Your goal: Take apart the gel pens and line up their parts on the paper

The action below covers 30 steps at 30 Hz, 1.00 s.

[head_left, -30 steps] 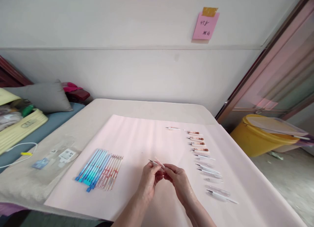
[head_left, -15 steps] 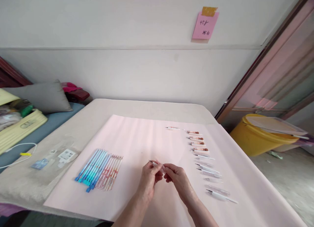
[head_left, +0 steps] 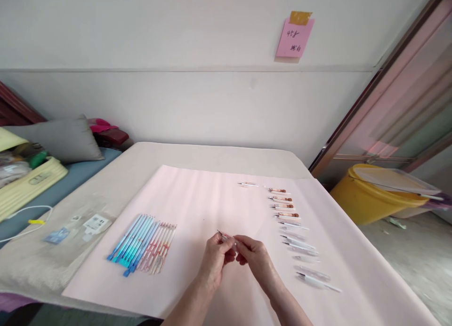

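My left hand (head_left: 214, 254) and my right hand (head_left: 251, 251) meet over the pink sheet (head_left: 208, 194). Between them is a slim pen (head_left: 225, 236) with a clear, red-patterned barrel and a dark tip pointing up and left. Thumb and fingers of my left hand are closed round its middle, while my right fingertips pinch its lower right end. Much of the pen is hidden by the fingers. Several blue pens (head_left: 136, 241) lie side by side to the left, beside several pens with pink and red patterns (head_left: 160, 248).
Along the right run white refills with dark tips (head_left: 300, 245), clear barrels (head_left: 316, 273) and brown-ended pen parts (head_left: 282, 206). One more pen part (head_left: 248, 184) lies farther back. Clear plastic packaging (head_left: 90, 227) rests at left. A yellow bin (head_left: 374, 199) stands beyond the table's right edge.
The refill and the clear patterned piece stood apart at an angle in my fingers; now they line up as one. The hands have barely shifted.
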Motion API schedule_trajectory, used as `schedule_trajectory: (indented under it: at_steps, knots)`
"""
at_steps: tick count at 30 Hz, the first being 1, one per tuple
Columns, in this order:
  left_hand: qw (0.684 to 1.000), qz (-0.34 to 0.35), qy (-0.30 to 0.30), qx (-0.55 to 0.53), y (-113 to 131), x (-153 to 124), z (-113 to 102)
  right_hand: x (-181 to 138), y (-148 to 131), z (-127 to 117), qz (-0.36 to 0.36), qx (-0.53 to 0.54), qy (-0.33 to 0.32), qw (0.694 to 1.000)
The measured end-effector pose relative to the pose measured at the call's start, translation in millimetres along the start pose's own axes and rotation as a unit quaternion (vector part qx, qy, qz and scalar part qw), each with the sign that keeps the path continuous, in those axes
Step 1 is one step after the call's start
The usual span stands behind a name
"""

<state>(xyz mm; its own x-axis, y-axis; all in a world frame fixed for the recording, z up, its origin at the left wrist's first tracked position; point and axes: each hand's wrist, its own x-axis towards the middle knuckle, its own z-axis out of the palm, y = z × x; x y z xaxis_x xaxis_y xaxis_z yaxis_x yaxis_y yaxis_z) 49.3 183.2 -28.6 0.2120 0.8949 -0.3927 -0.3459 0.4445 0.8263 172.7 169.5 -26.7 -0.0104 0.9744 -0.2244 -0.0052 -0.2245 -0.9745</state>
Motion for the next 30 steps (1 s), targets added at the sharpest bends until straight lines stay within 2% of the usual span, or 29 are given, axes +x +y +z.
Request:
schedule_trajectory:
  at_steps: [4,11,17,21,26,30]
  knots:
    - [1.0,0.011,-0.002,0.002,-0.7,-0.1,1.1,-2.4,-1.3,4.1,0.024,0.047,0.015,0.998]
    - [0.999,0.016,0.022,0.036,-1.5,1.1,0.3,-4.2,-1.0,3.9,0.041,0.144,-0.024,0.988]
    - [0.999,0.006,0.045,0.017,-0.5,4.6,-2.4,17.4,8.2,-4.4,0.074,0.157,-0.05,0.984]
    - [0.996,-0.017,0.081,-0.023,3.4,7.8,-8.5,55.7,10.4,-31.4,0.082,0.107,-0.013,0.991]
    - [0.996,-0.027,0.07,-0.04,11.5,8.8,-12.4,120.7,-1.8,-84.2,0.046,0.055,0.07,0.995]
    - [0.996,-0.047,0.067,-0.033,16.9,9.8,-9.2,163.6,-13.0,-113.7,0.042,0.004,0.098,0.994]
